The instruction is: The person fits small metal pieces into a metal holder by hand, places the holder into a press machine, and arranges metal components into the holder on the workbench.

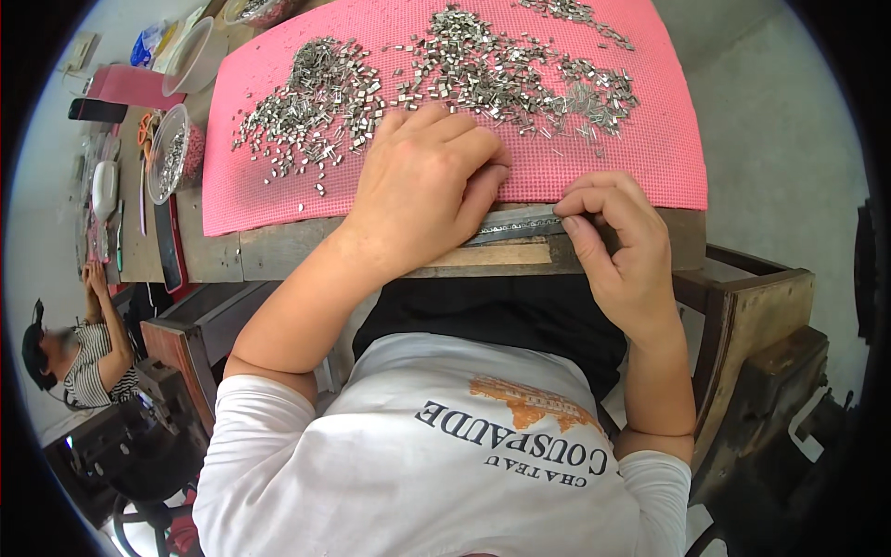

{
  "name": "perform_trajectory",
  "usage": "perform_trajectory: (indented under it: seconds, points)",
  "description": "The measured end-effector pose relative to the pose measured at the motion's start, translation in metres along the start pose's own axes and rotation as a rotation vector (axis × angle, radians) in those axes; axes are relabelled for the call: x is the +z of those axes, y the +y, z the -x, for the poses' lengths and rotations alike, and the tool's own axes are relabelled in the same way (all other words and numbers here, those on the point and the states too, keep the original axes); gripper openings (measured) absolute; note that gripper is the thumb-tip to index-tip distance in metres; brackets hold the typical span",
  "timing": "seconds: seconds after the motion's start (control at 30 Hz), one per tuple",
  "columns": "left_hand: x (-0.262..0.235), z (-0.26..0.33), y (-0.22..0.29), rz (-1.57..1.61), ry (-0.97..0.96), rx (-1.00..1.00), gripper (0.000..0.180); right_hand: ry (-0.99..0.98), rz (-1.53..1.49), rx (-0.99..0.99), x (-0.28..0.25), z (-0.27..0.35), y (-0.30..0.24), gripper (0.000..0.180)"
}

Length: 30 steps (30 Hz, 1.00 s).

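A narrow dark metal strip (pixel 518 226) with a row of small shiny parts along it lies at the front edge of the table. My right hand (pixel 617 218) pinches at its right end, thumb and forefinger nearly together. My left hand (pixel 429 172) rests on the pink mat (pixel 269 197), its wrist over the table edge near the strip's left end. Its fingers are curled, with the thumb against the forefinger; whatever they hold is hidden. Just beyond lie heaps of small silver metal pieces (pixel 478 65), with a second heap (pixel 325 84) to the left.
Left of the mat stand a clear tub (pixel 169 153) of metal pieces and a white bowl (pixel 195 58). Orange-handled scissors (pixel 147 128) and a red-edged phone (pixel 170 241) lie near them. Another person (pixel 93 357) sits at the far left. A wooden stand (pixel 756 325) is at right.
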State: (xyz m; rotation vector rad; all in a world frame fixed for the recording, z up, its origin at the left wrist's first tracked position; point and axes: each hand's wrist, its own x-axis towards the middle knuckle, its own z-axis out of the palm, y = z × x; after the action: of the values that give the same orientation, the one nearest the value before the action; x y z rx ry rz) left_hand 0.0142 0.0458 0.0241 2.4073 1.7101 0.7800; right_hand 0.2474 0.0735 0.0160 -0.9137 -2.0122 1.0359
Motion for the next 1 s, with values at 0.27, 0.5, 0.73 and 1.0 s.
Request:
perform_trajectory:
  seconds: [0.27,0.5,0.73,1.0]
  points:
    - [-0.005,0.014,0.025,0.274,-0.037,-0.105,0.007,0.012,0.045,-0.023,0.003,-0.001,0.001,0.017]
    - [0.003,0.022,0.030,0.271,-0.009,-0.108,0.010,0.005,0.162,-0.206,-0.002,-0.003,0.005,0.022]
    - [0.009,0.021,0.030,0.238,0.063,-0.066,0.009,0.051,0.039,-0.162,-0.001,0.000,0.013,0.029]
    - [0.004,0.024,0.038,0.090,0.034,0.007,0.016,0.061,-0.060,-0.132,-0.001,0.003,0.022,0.028]
